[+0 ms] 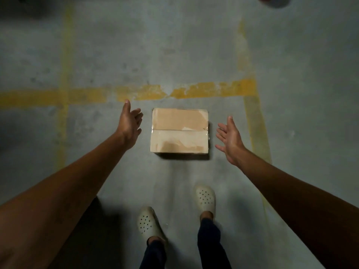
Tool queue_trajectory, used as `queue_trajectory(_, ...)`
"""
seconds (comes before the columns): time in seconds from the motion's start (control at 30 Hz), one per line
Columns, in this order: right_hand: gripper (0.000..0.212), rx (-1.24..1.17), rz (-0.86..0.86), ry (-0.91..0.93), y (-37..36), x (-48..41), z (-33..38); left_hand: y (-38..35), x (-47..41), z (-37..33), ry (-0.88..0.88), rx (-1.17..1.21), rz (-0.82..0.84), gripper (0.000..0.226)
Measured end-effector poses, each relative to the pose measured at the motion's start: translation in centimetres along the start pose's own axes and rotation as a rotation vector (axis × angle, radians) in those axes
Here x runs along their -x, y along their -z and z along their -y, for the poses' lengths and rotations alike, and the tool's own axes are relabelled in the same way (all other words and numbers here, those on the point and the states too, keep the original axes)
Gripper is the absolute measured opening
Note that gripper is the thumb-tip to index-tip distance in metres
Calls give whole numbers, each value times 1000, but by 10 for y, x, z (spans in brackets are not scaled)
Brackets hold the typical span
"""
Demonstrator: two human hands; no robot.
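Observation:
A closed cardboard box (179, 131), taped along its top seam, lies on the grey concrete floor in front of my feet. My left hand (130, 123) hovers just left of the box, fingers relaxed and spread, palm turned toward it, a small gap between them. My right hand (229, 138) hovers just right of the box, fingers straight and spread, palm facing the box, also apart from it. Neither hand holds anything.
Worn yellow painted lines (213, 90) cross the floor behind the box and run along the right (256, 123) and left (65, 105). My feet in pale perforated clogs (206, 197) stand just below the box. A blurred pale object (275, 1) sits at the top right edge.

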State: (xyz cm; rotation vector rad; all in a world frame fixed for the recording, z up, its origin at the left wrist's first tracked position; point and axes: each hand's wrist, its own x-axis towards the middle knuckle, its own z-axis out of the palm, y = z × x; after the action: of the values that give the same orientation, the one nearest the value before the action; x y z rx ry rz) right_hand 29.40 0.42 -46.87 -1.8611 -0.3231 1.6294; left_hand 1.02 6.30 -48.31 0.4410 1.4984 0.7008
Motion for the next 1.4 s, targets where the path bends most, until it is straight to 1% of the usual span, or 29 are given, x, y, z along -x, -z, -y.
queue_trajectory(0.17, 75, 69, -27, -70, 15, -93, -61, -11, -86, 67, 62, -74, -68, 87)
queue_trajectory(0.33, 73, 121, -28, -103, 15, -153, -99, -19, -137, 115, 107, -132, -130, 81)
queue_trajectory(0.43, 69, 158, -23, -131, 10, -175, -110, -25, -151, 126, 136, -158, -163, 73)
queue_trajectory(0.5, 69, 162, 3, -170, 4, -183, -115, -27, -160, 131, 196, -177, -172, 74)
queue_trajectory(0.57, 73, 141, 23, -220, -1, -189, -118, -27, -164, 135, 258, -182, -167, 76)
queue_trajectory(0.63, 77, 132, 8, -253, -2, -192, -118, -23, -162, 135, 261, -207, -161, 72)
queue_trajectory(0.7, 70, 110, -9, -259, 0, -185, -112, -18, -153, 134, 228, -233, -168, 65)
queue_trajectory(0.83, 49, 142, -25, -166, 8, -150, -83, -10, -115, 111, 139, -209, -145, 55)
queue_trajectory(0.9, 35, 136, -61, -109, 9, -122, -61, -10, -87, 91, 98, -167, -138, 43)
queue_trajectory(0.93, 32, 93, -69, -117, 9, -104, -48, -13, -70, 80, 95, -139, -147, 33)
queue_trajectory(0.97, 32, 62, -62, -127, 9, -89, -36, -16, -50, 67, 86, -99, -149, 30)
queue_trajectory(1.0, 34, 33, -39, -121, 9, -77, -26, -19, -31, 54, 80, -59, -134, 32)
queue_trajectory(1.07, 37, -8, -6, -77, 4, -36, 1, -20, 16, 29, 51, -61, -114, 43)
queue_trajectory(1.1, 43, -6, -1, -58, 7, -23, 7, -19, 41, 17, 24, -68, -125, 48)
queue_trajectory(1.13, 49, -5, 13, -43, 11, -10, 14, -19, 64, 7, -3, -77, -150, 55)
queue_trajectory(1.2, 54, 61, -34, -1, 15, 34, 39, -25, 114, -18, -61, -106, -210, 67)
queue_trajectory(1.3, 61, 226, -78, 121, 9, 114, 83, -30, 191, -54, -145, -111, -317, 59)
queue_trajectory(1.4, 72, 348, -73, 199, 8, 176, 109, -25, 256, -76, -181, -24, -409, 56)
